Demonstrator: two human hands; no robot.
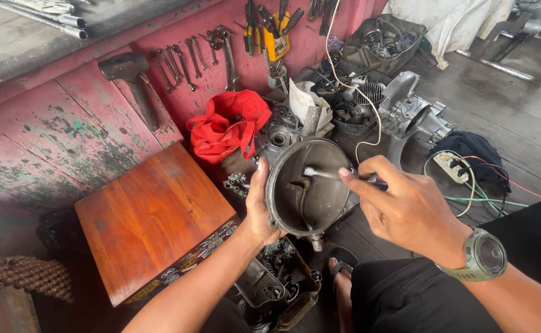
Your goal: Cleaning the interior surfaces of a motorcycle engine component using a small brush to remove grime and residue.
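Note:
My left hand (257,206) grips the left rim of a round, dirty metal engine cover (320,200), holding it upright with its hollow inside facing me. My right hand (400,206), with a green watch on the wrist, pinches a small brush (335,175) whose pale bristles touch the inside of the cover near its centre. Both hands are held above my lap, over the wooden floor.
A low wooden stool (150,216) stands at the left. Wrenches (184,61) and a hammer (131,74) hang on the red wall. A red cloth (230,123), engine parts (406,114), a white cable, a power strip (452,165) and a crate of parts (270,290) lie around.

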